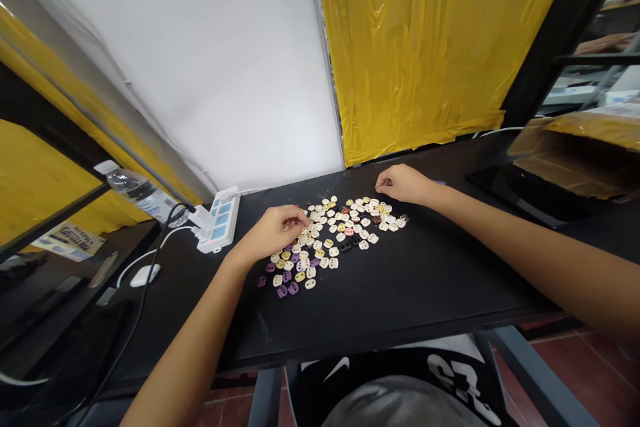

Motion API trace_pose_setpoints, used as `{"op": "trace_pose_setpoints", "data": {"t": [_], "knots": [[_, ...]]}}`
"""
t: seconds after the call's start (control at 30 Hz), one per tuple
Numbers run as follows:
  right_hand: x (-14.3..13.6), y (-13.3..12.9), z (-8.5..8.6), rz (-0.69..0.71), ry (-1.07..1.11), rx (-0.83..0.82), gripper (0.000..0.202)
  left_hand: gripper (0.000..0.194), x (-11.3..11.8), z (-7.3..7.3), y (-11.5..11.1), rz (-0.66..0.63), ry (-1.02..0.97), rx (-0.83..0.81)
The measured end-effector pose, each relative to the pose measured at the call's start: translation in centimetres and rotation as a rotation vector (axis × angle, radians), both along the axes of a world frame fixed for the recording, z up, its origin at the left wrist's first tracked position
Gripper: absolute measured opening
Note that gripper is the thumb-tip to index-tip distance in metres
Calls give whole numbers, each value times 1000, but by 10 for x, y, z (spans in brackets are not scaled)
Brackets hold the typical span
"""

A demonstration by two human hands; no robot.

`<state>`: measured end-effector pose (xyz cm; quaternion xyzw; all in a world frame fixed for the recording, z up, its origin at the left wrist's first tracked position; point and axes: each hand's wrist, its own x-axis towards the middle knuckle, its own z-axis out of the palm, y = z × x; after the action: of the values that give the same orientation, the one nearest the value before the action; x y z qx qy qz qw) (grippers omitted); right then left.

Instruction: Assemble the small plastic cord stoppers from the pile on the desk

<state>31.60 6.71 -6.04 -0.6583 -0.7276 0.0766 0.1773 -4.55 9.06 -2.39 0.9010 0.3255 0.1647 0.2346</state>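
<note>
Many small, rounded, button-like pieces with holes lie spread over the black tabletop. Most are cream or white; others are yellow, purple, black, brown and pink. My left hand is over the left part of the spread, its fingers curled and thumb close to the fingertips. Whatever it may pinch is too small or hidden to make out. At the back right edge of the pieces is my right hand, fingers bent downward and pressed together near the table. Its fingertips hide anything between them. Purple pieces gather at the front left.
A white power strip with a plug and cables sits left of the pieces. Beyond it are a clear bottle and a white earphone-like case. On the right are a dark flat device and an open cardboard box.
</note>
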Motion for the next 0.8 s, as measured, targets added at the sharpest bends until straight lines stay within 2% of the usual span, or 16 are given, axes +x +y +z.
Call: {"op": "trace_pose_setpoints", "data": {"t": [0.13, 0.3, 0.47, 0.67, 0.8], "knots": [[-3, -2, 1, -19, -56, -5, 19, 18, -3, 5, -2, -19, 49, -105], [-5, -2, 0, -7, -103, 0, 19, 18, -3, 10, -5, -7, 59, -132], [-2, -1, 1, 8, -88, -4, 20, 17, 1, 10, -9, -75, 64, -182], [9, 0, 2, 20, 12, -26, 19, 18, 5, 5, -12, -77, 154, -79], [9, -1, 2, 21, 88, -27, 23, 15, 8, 3, -16, -31, 242, -4]]}}
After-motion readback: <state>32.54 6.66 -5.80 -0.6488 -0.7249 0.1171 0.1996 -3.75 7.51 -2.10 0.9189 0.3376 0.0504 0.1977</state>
